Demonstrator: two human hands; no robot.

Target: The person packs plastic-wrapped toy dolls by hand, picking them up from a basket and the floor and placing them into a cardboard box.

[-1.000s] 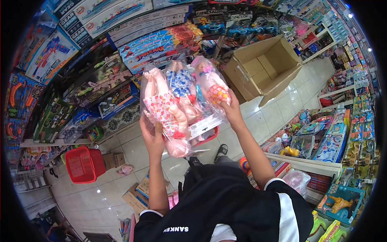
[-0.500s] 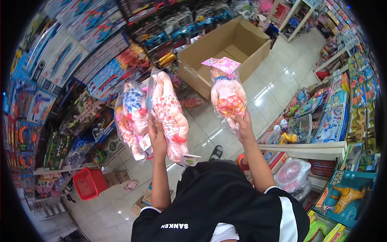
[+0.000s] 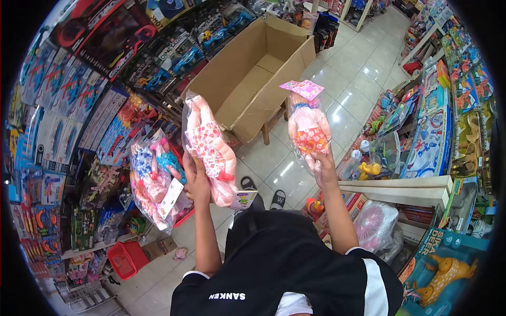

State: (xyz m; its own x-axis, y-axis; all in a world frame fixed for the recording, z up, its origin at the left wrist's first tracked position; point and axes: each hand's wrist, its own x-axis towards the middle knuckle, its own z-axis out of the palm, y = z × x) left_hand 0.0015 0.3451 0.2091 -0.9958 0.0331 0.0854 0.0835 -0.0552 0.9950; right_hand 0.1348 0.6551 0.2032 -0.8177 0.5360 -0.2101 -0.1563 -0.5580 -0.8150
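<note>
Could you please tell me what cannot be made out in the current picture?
All in the head view:
Head of the doll in the right hand: mostly covered by the pink card.
Print on the white label: too small to read.
Most of the red basket below the bagged dolls: behind them.
Part of the cardboard box's floor: behind its near wall.

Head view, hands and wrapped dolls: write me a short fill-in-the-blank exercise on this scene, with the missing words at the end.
The right hand grips a wrapped doll topped by a card coloured mainly ____.
The large open box beyond the hands is made of brown ____.
At the lower right, the boxed toy animal is a spotted ____.
The white lettering on the black shirt reads ____.

Missing words: pink; cardboard; deer; SANKEN.
</note>
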